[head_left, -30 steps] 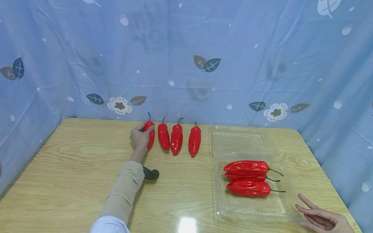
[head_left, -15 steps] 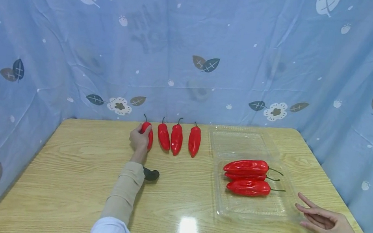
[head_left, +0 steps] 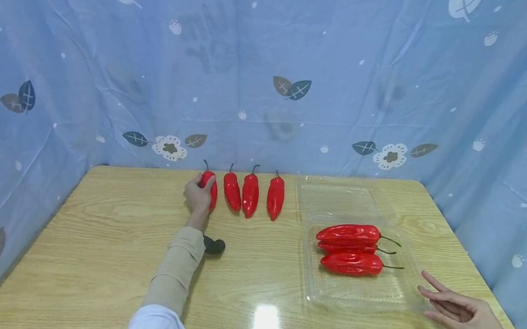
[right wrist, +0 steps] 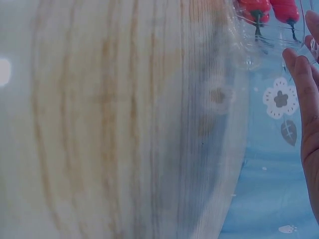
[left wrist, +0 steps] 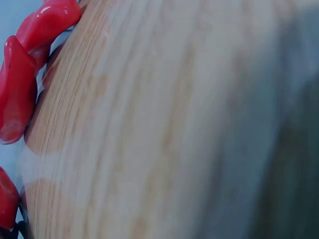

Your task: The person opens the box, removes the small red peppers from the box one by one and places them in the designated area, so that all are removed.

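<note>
Red chili pepper [head_left: 213, 197] in the left hand [head_left: 197, 193], its long axis running front to back, stem toward the curtain [head_left: 278, 133].
Thumb and fingers close round its upper body at the row's left end; whether it touches the table [head_left: 105, 249] cannot be told. Three loose peppers [head_left: 250, 196] stand between it and the clear plastic clamshell [head_left: 356, 297], well to the right, where the packed peppers [head_left: 352, 263] lie crosswise, stems right. The right hand [head_left: 467, 317] is nearer the clamshell, fingers loosely spread at its right edge, contact uncertain.
</note>
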The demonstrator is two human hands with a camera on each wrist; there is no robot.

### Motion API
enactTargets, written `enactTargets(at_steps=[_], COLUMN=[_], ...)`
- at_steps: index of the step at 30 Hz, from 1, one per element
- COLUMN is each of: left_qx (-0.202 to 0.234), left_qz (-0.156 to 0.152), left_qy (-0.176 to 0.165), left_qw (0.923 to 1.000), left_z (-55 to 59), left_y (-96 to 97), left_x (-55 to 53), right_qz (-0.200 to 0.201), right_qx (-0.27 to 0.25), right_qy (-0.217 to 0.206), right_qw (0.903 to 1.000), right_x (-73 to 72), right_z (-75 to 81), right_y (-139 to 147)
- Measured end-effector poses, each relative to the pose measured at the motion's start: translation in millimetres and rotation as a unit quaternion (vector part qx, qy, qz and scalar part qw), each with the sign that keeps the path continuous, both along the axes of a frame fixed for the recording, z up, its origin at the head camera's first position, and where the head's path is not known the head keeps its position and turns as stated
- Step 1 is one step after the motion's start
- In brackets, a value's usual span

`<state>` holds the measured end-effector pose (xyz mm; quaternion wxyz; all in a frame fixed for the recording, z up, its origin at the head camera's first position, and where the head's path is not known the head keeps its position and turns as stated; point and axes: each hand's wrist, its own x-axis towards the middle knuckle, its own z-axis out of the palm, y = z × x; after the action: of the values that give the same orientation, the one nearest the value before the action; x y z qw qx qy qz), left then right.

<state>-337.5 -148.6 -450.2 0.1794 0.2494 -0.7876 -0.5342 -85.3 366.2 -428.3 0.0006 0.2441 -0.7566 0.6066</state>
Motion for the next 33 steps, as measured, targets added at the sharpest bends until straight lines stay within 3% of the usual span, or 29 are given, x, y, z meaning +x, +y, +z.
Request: enactTargets(at_steps=[8, 14, 24, 33], left_qx=[-0.009, -0.030, 0.019, 0.054], left_qz=[-0.013, -0.029, -0.042, -0.080], left_qy=[0.008, 0.002, 0.032, 0.073], left_qw=[0.9998, 0.9991, 0.9984, 0.9926], left_z=[-1.5, 0.0, 2.9, 16.1], left_y=[1.0, 0.1, -8.5, -17.8], left_x=[-0.6, -0.1, 2.8, 17.3], right_qz=[-0.004, 0.021, 0.021, 0.009], right_qx=[-0.001, -0.038, -0.031, -0.017], right_qy=[0.021, -0.001, 0.002, 0.002], right_qw=[0.9998, 0.9991, 0.9993, 0.9998], right_x=[1.1, -0.1, -0.3, 0.5], right_z=[-1.2, -1.7, 1.3, 1.7], right_y=[-1, 0, -2, -1])
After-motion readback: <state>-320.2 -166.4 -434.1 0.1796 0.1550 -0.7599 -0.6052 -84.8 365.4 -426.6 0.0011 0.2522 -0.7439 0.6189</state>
